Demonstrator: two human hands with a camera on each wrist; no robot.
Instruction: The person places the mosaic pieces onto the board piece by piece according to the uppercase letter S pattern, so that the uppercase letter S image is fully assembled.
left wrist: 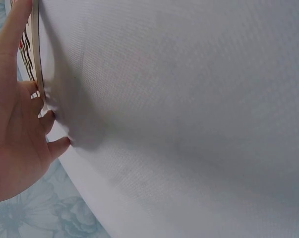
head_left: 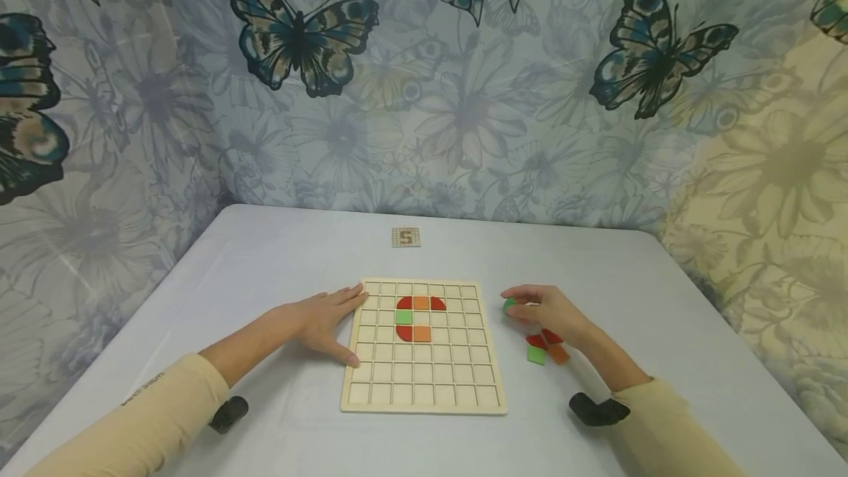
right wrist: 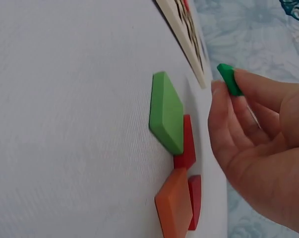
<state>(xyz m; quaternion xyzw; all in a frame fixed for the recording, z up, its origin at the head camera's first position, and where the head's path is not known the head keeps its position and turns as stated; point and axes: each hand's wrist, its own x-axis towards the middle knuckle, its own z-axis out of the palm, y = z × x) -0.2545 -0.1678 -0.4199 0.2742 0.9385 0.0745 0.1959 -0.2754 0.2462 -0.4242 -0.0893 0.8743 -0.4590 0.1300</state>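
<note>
A square wooden grid board (head_left: 387, 372) lies on the table, with red quarter-round tiles (head_left: 404, 333), orange square tiles (head_left: 422, 334) and a light green square tile (head_left: 404, 317) set in its upper cells. My left hand (head_left: 322, 322) rests at the board's left edge, fingers spread, the thumb on the rim. To the right of the board my right hand (head_left: 550, 311) pinches a dark green tile (right wrist: 230, 80) between thumb and fingertips, above the table. Below that hand lie a light green square tile (right wrist: 165, 114), an orange square tile (right wrist: 175, 203) and two red tiles (head_left: 550, 336).
A small pattern card (head_left: 406, 238) with an S-like figure lies behind the board. The white table (head_left: 298, 256) ends at a butterfly-print cloth (head_left: 464, 109) at the back and sides. Black wrist straps (head_left: 598, 410) show by both sleeves.
</note>
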